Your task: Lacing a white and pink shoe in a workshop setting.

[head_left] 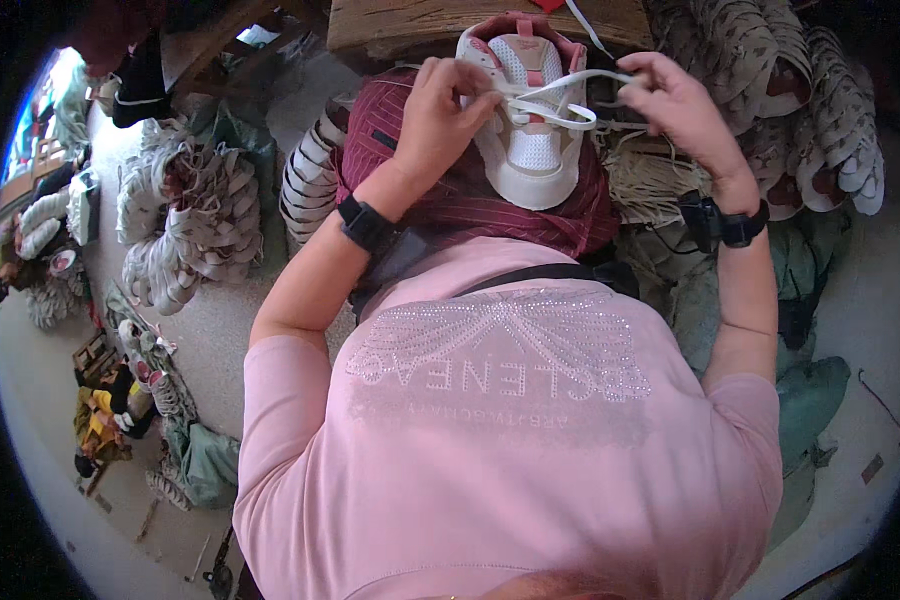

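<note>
A white and dusty-pink shoe upper (532, 185) lies on maroon striped cloth over my lap, its toe toward me and its collar against the wooden bench. White shoelace (555, 112) crosses the tongue and forms loops over the eyelets. My left hand (442, 118) is closed in a pinch on the lace at the shoe's left side. To the right, my right hand (682, 112) pinches a stretch of the lace and holds it off the shoe. That hand is slightly blurred.
The wooden bench (390, 28) edges the far side. Pale laces (655, 180) hang in a bundle at right. Strung shoe uppers (185, 215) pile up at left, with more uppers (830, 120) at far right. A green sack (810, 410) lies by my right side. Another person (100, 425) sits far left.
</note>
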`<state>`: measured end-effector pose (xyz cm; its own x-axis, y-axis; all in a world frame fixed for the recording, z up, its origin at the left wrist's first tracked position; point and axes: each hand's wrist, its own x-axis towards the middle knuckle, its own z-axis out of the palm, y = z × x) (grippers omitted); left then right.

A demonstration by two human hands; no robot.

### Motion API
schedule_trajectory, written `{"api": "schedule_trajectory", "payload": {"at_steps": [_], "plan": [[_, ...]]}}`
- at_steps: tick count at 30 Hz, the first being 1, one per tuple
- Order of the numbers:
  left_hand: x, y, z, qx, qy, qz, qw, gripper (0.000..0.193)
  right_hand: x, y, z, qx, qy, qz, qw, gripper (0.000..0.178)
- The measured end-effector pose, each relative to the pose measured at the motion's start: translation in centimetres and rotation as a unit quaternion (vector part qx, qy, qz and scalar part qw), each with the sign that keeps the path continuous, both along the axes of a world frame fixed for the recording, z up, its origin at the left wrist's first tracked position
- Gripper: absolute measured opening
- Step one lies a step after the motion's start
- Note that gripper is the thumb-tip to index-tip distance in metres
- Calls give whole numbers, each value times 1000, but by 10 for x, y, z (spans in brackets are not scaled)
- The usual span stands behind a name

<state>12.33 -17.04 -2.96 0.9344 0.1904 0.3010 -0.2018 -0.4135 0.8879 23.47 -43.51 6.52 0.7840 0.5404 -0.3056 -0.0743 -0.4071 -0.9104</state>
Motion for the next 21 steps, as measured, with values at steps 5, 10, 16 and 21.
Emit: {"api": "schedule_trajectory", "payload": {"at_steps": [5,10,16,21], "plan": [[-2,4,16,15,40,-22,999,18,-17,36,3,-89,-299,118,943,37],[-1,-1,32,-83,113,-50,989,16,-15,57,-14,-94,-416,242,872,24],[2,41,8,-244,86,-42,965,12,-16,60,-25,-186,-458,274,825,15],[-8,61,15,-238,98,9,966,15,-15,63,-27,-137,-425,241,862,13]]}}
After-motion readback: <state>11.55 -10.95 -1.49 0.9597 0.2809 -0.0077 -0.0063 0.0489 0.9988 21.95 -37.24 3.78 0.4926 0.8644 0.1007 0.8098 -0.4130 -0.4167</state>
